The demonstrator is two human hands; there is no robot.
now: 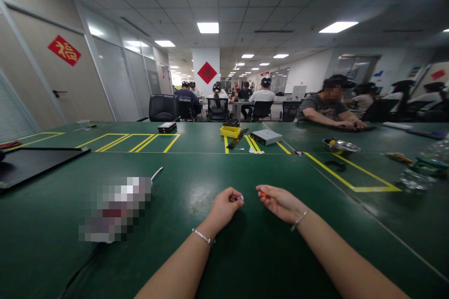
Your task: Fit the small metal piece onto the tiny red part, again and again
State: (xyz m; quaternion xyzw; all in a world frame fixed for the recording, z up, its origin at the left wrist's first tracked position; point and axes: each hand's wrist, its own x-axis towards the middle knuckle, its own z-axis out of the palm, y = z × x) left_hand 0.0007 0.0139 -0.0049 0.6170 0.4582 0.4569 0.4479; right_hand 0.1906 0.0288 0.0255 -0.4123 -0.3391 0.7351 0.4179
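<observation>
Over the middle of the green table (189, 168), my left hand (223, 209) pinches a small white piece (242, 198) between thumb and fingertips; its kind is too small to make out. A short gap to the right, my right hand (282, 202) has its fingers closed on a small orange piece (263, 194), mostly hidden by the fingers. The two hands do not touch. To the left of them lies a blurred-out long object (119, 210) with a white straw-like tip and a dark cord or strap.
A black tray (38, 163) lies at the left. Farther back are a yellow box (230, 131), a grey box (266, 137) and a metal bowl (342, 145). Plastic bottles (421, 173) stand at the right. Across the table a person (326, 103) sits with both hands on it.
</observation>
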